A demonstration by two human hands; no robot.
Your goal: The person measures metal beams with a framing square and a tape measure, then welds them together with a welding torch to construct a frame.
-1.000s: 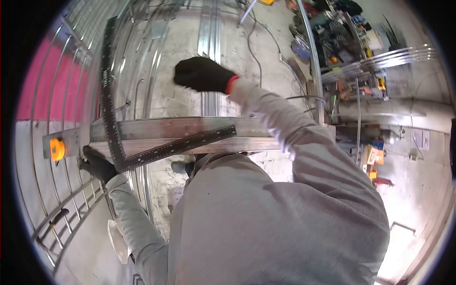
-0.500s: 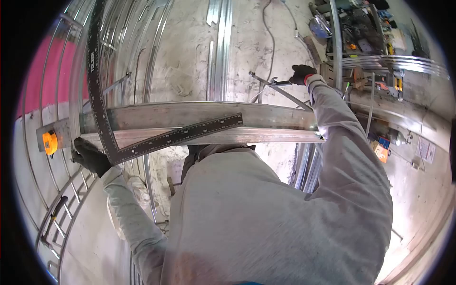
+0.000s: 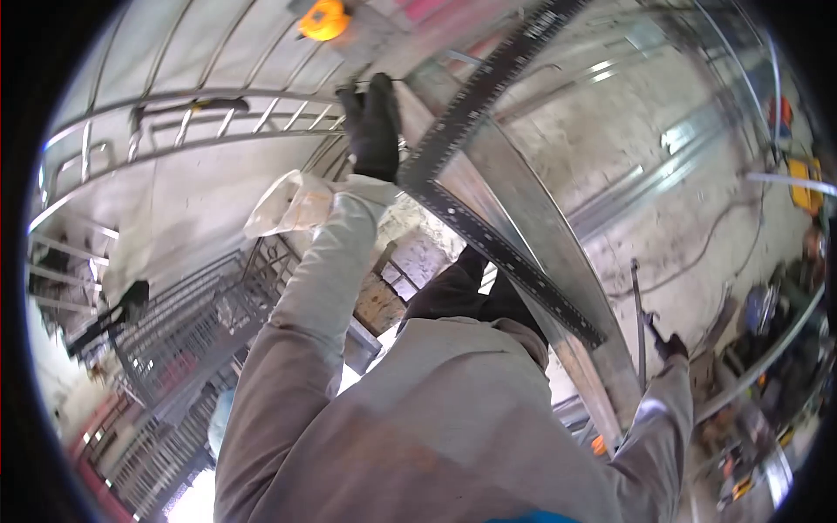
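My left hand [image 3: 373,126], in a black glove, is beside the far end of a metal beam [image 3: 549,218]. Its fingers look stretched and apart, with nothing visible in them. Across the beam lies a black framing square [image 3: 514,266] with white markings, its corner close to my left wrist. Out past the beam's other side, my right hand [image 3: 673,349], also gloved, is closed around a dark-handled tool [image 3: 652,326]; blur hides its exact kind. A thin metal bar [image 3: 639,322] stands out beside that tool.
An orange tape measure [image 3: 324,19] sits on a plate at the top. A tubular rack [image 3: 261,118] with a dark-handled tool [image 3: 214,105] on it lies at left. Cables run over the floor. Clutter and tools fill the right side, including a yellow object [image 3: 804,185].
My view has swung round sharply, so the beam and square now slant down to the right. My left hand's fingers look more stretched. My right hand still holds the tool.
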